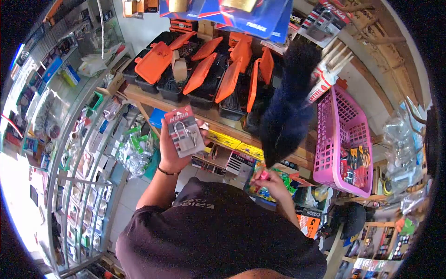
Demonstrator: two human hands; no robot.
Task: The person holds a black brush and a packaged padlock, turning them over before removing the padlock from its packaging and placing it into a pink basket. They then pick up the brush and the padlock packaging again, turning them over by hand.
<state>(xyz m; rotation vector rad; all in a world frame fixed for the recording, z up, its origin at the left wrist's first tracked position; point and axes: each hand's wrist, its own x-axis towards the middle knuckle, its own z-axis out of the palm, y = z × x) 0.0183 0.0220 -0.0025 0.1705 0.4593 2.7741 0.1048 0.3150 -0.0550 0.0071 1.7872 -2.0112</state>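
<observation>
My left hand [170, 153] is closed around a carded padlock [185, 132], with its red-topped HONA card facing up and a shackle and keys showing under the plastic. Below and to the right, my right hand [277, 184] grips the pink handle of a dark blue feather duster [289, 116]. The duster's fluffy head points up and away, blurred at its edges, and covers part of the wooden shelf and the right-most bins. Another padlock card [324, 21] hangs beyond the duster's tip.
Black bins with orange lids [154, 63], several tilted up, line the wooden shelf [139, 96]. A pink basket [326, 153] holding small packs stands to the right. Blue padlock packages [251, 21] hang overhead. A glass display case [69, 181] runs along the left.
</observation>
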